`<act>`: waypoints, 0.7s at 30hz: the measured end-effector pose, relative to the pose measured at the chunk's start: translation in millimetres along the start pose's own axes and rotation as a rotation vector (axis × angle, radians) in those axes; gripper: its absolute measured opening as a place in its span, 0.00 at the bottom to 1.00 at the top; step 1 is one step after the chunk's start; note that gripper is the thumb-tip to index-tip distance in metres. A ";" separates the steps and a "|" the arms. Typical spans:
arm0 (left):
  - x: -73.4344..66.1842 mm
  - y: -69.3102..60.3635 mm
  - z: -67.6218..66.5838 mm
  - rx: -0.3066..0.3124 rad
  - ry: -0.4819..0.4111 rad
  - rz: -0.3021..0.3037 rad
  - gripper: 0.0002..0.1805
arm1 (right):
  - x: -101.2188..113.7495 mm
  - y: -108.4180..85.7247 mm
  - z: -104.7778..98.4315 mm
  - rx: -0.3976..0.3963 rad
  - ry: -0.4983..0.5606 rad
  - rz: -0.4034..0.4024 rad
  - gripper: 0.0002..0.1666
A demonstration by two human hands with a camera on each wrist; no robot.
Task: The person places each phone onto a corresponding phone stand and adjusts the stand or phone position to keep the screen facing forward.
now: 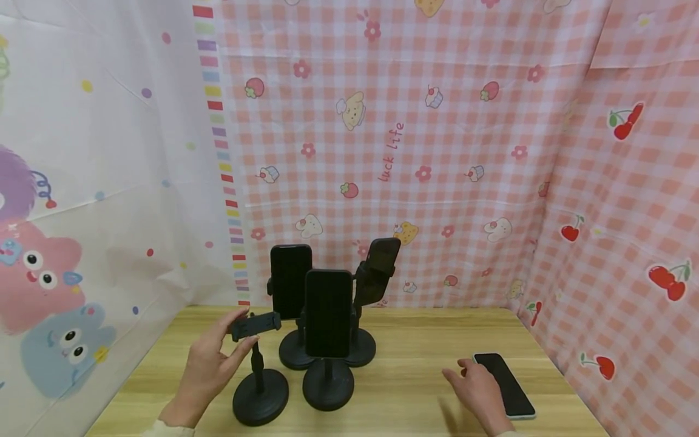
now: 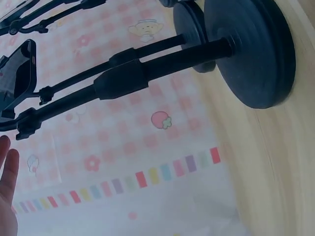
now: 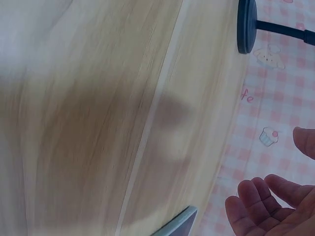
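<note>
At the left front of the table stands a black phone stand [image 1: 260,394] with a round base and an unloaded clamp [image 1: 256,326]. My left hand [image 1: 204,358] pinches that clamp, thumb below and a finger at its upper left side. In the left wrist view, only some fingertips [image 2: 9,169] show beside the top of the stand's pole [image 2: 123,81]. Over the table at the right, my right hand [image 1: 479,391] has loosely bent fingers and holds nothing. It is just left of a dark-screened phone [image 1: 508,388] with a pale edge, lying flat, partly covered by the hand.
Three more black stands hold upright phones in the middle: a front phone [image 1: 329,312], a back left phone [image 1: 291,279] and a tilted back right phone [image 1: 378,267]. Their bases stand close together on the wooden table [image 1: 409,376]. Patterned cloth [image 1: 437,145] hangs around the table.
</note>
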State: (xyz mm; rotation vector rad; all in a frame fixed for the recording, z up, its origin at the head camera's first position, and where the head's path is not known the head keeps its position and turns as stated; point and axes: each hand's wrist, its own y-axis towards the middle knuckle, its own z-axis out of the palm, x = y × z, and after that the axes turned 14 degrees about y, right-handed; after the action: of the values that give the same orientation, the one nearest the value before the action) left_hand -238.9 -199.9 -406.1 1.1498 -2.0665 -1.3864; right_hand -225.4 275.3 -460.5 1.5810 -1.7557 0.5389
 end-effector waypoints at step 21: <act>-0.6 16.6 -15.3 0.156 -0.015 0.041 0.29 | -63.5 14.7 -48.7 0.188 -0.260 0.312 0.52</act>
State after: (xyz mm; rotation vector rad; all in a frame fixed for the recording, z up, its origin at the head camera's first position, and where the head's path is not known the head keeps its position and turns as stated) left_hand -234.6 -205.3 -384.6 1.1535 -2.2286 -1.2367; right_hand -228.5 355.7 -472.3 1.5668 -2.2263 0.6887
